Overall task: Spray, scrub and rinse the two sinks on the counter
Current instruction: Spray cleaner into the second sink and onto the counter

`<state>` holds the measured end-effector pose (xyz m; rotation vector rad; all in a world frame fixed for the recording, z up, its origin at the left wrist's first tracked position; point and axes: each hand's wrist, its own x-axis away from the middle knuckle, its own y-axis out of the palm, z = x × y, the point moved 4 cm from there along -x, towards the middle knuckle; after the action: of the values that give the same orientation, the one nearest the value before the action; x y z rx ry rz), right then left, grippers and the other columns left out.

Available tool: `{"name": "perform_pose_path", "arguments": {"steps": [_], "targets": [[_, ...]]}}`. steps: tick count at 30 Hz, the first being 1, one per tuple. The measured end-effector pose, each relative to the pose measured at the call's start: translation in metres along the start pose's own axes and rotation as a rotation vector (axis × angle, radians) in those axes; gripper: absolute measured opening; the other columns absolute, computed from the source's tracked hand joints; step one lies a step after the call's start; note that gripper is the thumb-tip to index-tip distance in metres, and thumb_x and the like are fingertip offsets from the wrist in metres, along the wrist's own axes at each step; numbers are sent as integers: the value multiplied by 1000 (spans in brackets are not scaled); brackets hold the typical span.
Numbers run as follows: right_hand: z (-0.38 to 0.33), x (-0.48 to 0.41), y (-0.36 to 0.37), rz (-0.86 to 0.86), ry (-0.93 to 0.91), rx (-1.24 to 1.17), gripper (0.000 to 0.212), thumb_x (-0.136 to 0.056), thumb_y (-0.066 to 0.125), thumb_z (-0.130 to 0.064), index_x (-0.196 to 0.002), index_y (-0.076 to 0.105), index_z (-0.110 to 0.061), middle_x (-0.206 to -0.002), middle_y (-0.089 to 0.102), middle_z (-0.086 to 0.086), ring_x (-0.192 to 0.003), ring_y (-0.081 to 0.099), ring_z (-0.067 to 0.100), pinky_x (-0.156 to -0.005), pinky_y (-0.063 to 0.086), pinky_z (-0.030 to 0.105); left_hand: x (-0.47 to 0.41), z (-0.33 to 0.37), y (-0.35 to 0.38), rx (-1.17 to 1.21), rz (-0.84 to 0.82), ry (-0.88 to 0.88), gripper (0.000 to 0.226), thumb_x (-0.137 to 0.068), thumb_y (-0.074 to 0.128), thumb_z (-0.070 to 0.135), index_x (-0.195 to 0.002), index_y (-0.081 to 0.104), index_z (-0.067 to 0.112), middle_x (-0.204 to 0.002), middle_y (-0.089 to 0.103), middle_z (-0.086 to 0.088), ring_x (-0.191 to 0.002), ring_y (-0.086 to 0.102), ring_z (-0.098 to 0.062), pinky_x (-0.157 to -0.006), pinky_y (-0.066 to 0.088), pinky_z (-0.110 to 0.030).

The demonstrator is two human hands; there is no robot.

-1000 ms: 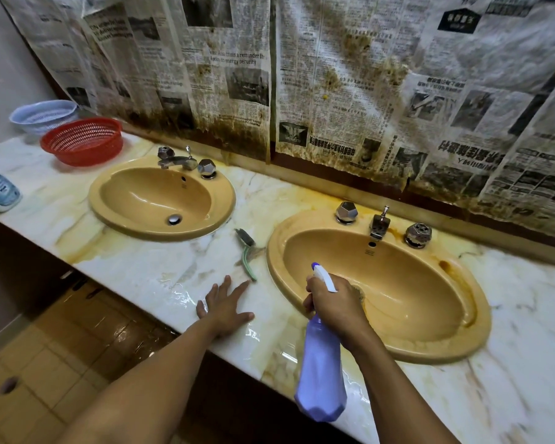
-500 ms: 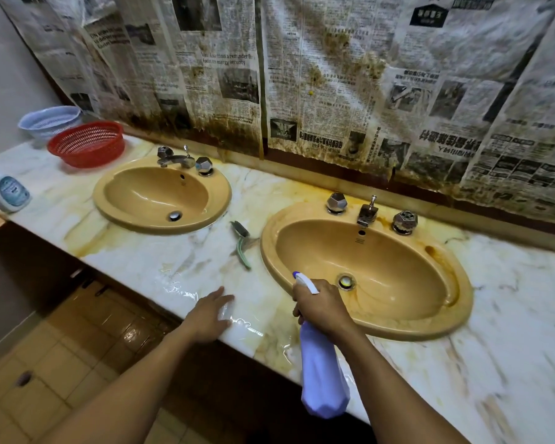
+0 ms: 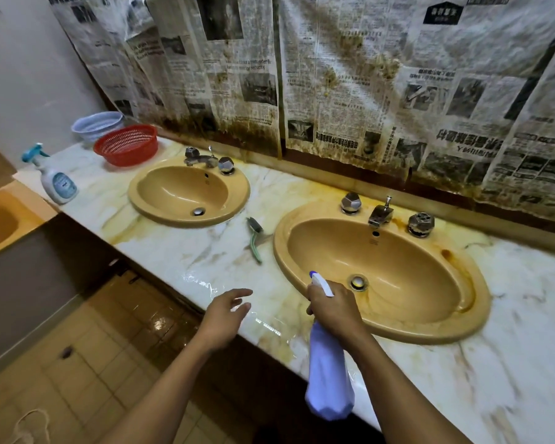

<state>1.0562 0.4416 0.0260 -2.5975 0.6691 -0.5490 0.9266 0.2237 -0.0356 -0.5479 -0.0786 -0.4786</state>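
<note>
SPRAY FIRST: The right hand (image 3: 334,310) grips a lilac spray bottle (image 3: 329,379) by the neck, fingers curled round it. The right sink (image 3: 414,267) opens just ahead and to the right of those fingers. The bottle's long axis runs from below the desk (image 3: 205,251) edge up toward the basin. The left hand (image 3: 225,315) hovers over the wet desk, fingers (image 3: 241,292) loosely spread, holding nothing. The green scrub brush (image 3: 255,238) lies ahead of it, handle toward the person, likeliest this hand's to fetch. The left sink (image 3: 180,190) sits well beyond.
</note>
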Motion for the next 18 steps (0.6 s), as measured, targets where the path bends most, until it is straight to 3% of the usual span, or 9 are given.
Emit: {"name": "perform_pose_path", "arguments": {"steps": [3, 5, 9, 11, 14, 18], "targets": [[8, -1, -1, -1, 22, -97, 35, -89, 52, -52, -94, 64, -19, -85, 71, 4, -85, 69, 28, -84, 57, 47, 12, 30, 6, 95, 55, -18, 24, -98, 68, 12, -103, 72, 35, -105, 75, 6, -96, 70, -11, -81, 50, -21], [9, 0, 0, -22, 11, -150, 39, -87, 63, -57, -107, 57, -23, -97, 69, -1, -88, 69, 21, -84, 57, 43, 18, 53, 13, 120, 39, -19, 15, -98, 69, 16, -103, 75, 29, -87, 74, 3, -81, 69, -9, -70, 49, -19], [1, 5, -1, -25, -29, -187, 71, -66, 74, -62, -117, 43, -22, -112, 57, 5, -95, 64, 20, -78, 52, 36, 29, 93, 31, 101, -119, 35, 16, -94, 74, 22, -110, 77, 25, -82, 67, 9, -63, 56, 0, -65, 44, -19], [-6, 6, -4, -29, -25, -319, 68, -67, 81, -51, -112, 43, -18, -107, 58, 7, -87, 62, 20, -70, 49, 31, 32, 106, 36, 69, -259, 79, 26, -90, 74, 10, -110, 75, 28, -92, 69, 7, -69, 58, -6, -68, 49, -23], [-24, 6, -17, 39, -57, -445, 50, -82, 85, -20, -114, 47, -9, -100, 56, 5, -84, 58, 16, -67, 47, 24, 37, 113, 40, 40, -512, 128, 53, -76, 66, -6, -116, 67, 28, -116, 73, 3, -102, 68, -5, -81, 54, -20], [-47, 3, -26, 106, -95, -518, 61, -77, 91, -22, -119, 47, -12, -109, 60, 9, -94, 62, 22, -74, 53, 34, 42, 107, 38, -59, -642, 187, 60, -82, 80, 4, -131, 55, 29, -122, 67, 22, -112, 62, 10, -90, 46, -11]]}}
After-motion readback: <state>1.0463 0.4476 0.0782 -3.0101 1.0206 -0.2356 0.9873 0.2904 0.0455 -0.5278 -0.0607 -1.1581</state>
